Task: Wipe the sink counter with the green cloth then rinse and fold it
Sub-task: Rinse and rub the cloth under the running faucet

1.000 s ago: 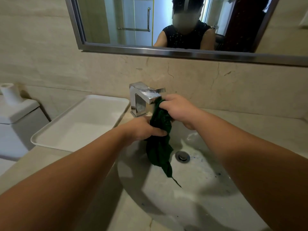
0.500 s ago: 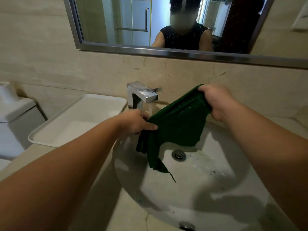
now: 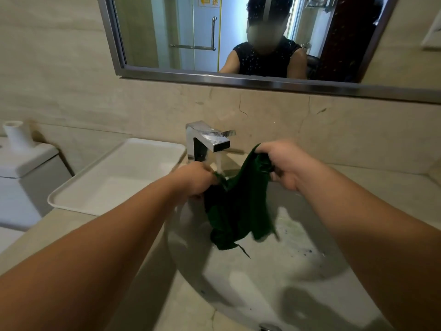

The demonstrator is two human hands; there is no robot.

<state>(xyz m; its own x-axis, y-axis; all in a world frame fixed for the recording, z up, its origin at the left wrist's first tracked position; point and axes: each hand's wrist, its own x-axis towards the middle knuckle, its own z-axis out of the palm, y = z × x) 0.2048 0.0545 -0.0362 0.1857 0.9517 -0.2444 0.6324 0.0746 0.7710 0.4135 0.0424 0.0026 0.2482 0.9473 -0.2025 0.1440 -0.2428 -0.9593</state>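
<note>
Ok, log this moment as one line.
phase: rinsing | left hand: grips green cloth | right hand: grips its other edge | faucet: running | position: over sink basin | fold: not yet done

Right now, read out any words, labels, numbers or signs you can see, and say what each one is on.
"推" beside an orange arrow pointing left: on a sign on the glass door reflected in the mirror; small and cut by the top edge, so unsure.
No text shows on the faucet, tray or green cloth.
</note>
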